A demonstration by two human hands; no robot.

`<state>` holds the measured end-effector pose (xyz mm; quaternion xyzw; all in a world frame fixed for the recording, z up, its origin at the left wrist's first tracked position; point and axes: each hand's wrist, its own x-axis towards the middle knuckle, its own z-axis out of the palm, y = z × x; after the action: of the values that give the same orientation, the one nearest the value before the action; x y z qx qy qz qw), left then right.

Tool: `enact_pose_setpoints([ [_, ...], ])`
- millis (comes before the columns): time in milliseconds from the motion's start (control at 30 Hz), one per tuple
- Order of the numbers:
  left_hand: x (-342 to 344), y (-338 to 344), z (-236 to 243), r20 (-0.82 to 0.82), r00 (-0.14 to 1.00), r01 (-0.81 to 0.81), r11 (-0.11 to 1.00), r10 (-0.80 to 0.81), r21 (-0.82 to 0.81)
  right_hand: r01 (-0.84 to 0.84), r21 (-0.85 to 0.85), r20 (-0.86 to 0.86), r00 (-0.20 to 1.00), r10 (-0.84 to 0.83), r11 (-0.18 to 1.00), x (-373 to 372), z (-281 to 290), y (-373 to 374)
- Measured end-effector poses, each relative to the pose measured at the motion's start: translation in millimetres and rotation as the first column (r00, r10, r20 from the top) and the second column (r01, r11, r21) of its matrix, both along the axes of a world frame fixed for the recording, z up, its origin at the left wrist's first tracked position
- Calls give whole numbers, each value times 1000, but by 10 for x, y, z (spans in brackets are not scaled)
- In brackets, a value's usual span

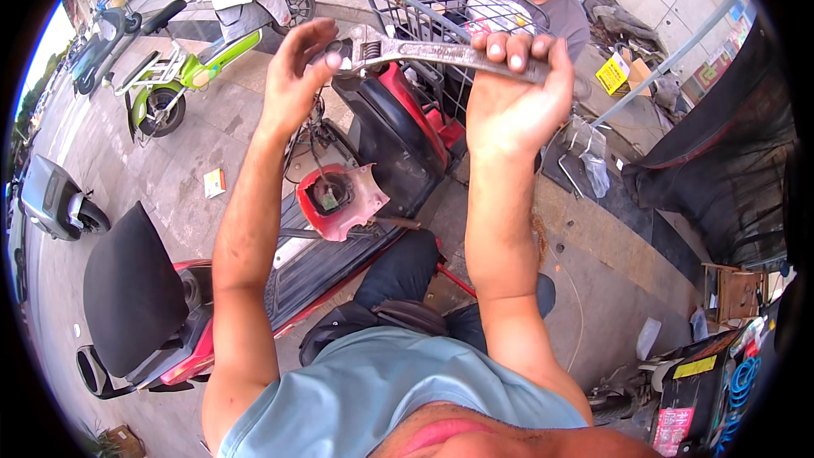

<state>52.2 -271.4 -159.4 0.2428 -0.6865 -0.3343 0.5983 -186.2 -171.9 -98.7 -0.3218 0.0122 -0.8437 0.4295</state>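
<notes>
My right hand point(517, 102) is closed around the handle of a long silver adjustable wrench point(432, 54), held nearly level. My left hand point(301, 76) has its thumb and curled fingers on the wrench's head at the other end; whatever sits in the jaw is too small to make out. Below my hands is a red scooter with its front stripped: a loose-looking red-and-pink plastic cowl point(365, 195) surrounds cables and fittings, next to a black-and-red front panel point(386, 127). A black wire basket point(407, 2) is just beyond the wrench.
A person in grey point(568, 25) is behind the basket; another point(246, 0) stands farther back. The scooter's black seat point(136, 288) is lower left. Green point(195, 68) and grey point(55, 195) scooters stand left. Right are a black draped cover point(721, 161) and a crate with blue hose point(695, 399).
</notes>
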Motion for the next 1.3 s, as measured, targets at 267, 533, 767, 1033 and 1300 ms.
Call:
enact_pose_setpoints([
  [267, -252, 174, -328, 223, 790, -484, 804, 571, -345, 68, -482, -500, 798, -338, 874, 134, -300, 400],
  [533, -512, -5, -531, -1, 832, -538, 807, 555, -244, 38, -599, -699, 461, -546, 800, 190, -288, 582],
  [767, -513, -125, -563, -69, 870, -484, 820, 488, -306, 303, -662, -620, 294, -728, 686, 1116, -819, 836],
  [1033, -521, -4, -484, 66, 820, -522, 791, 568, -319, 235, -667, -544, 495, -678, 707, 894, -556, 997],
  [1300, -531, 83, -480, -57, 922, -386, 915, 382, -113, 319, -494, -172, 876, -450, 809, 113, 205, 423],
])
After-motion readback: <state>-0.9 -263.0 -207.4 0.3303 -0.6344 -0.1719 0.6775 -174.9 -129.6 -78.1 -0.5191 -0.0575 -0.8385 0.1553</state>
